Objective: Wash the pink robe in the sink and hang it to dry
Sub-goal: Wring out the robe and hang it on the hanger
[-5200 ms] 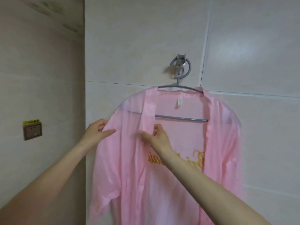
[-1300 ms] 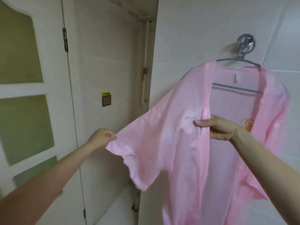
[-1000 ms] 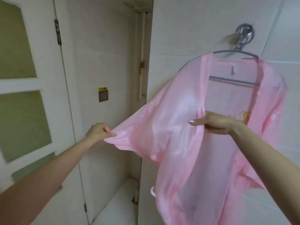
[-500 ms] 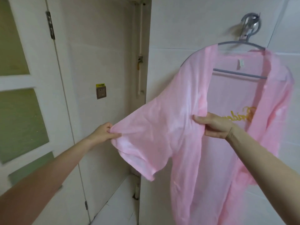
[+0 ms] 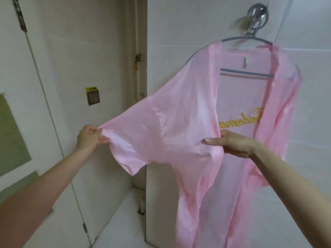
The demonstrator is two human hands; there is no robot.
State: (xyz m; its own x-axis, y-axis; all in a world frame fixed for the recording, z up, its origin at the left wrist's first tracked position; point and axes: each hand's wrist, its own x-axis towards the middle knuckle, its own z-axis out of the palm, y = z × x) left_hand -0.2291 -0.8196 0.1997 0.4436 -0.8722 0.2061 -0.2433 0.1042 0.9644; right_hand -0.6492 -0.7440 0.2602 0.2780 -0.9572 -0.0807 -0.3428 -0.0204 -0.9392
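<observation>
Right of the frame's middle, gold cursive lettering [image 5: 241, 119] crosses the back panel of the thin pink satin robe [image 5: 161, 133]. It shows back to front through the cloth, and the part in view looks like "Bridesma", with the rest covered by a front edge. At the upper right a small white neck tag [image 5: 246, 61] carries print too faint to read, and left of the middle a small yellow sticker [image 5: 91, 88] just above a brown wall socket [image 5: 93, 98] bears dark characters too small to make out.
</observation>
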